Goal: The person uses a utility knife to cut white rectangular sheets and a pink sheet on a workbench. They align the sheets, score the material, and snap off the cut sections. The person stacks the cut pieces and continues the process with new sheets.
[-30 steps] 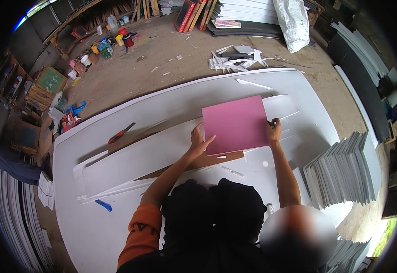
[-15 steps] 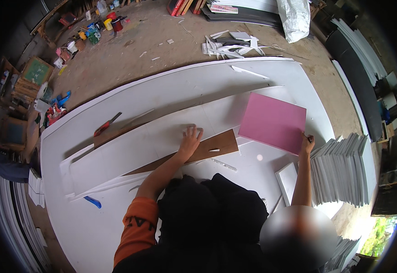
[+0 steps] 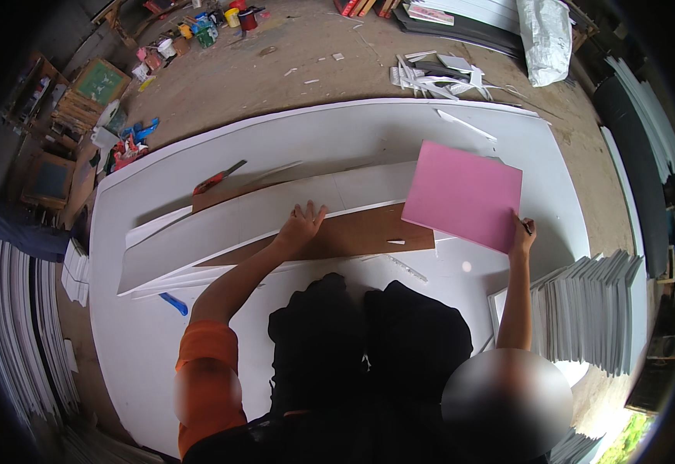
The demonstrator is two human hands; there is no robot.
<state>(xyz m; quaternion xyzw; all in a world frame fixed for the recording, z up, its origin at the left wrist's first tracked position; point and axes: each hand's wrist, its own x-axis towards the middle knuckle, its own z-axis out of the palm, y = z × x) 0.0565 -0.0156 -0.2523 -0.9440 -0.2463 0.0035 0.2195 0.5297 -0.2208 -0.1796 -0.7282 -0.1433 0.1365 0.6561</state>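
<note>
My right hand (image 3: 523, 233) grips the lower right corner of a square pink panel (image 3: 465, 195), which is raised and tilted above the far right of the work surface. A small dark thing shows at its fingers, too small to name. My left hand (image 3: 303, 223) rests with fingers spread on a long white strip of board (image 3: 276, 203), holding nothing that I can see. Under and in front of the strip lies a brown board (image 3: 368, 232), with a small white sliver (image 3: 395, 242) on it.
A red cutter (image 3: 218, 179) lies beyond the strip, and a blue tool (image 3: 173, 303) lies at near left. Stacked grey-white sheets (image 3: 589, 309) stand at right. The large white sheet (image 3: 353, 127) carries these pieces. Offcuts (image 3: 439, 76) and paint pots (image 3: 233, 17) are on the floor beyond.
The view has shifted, and more of the brown board shows in front of the white strip. The pink panel now overlaps the strip's right end more. Both hands keep their places on them.
</note>
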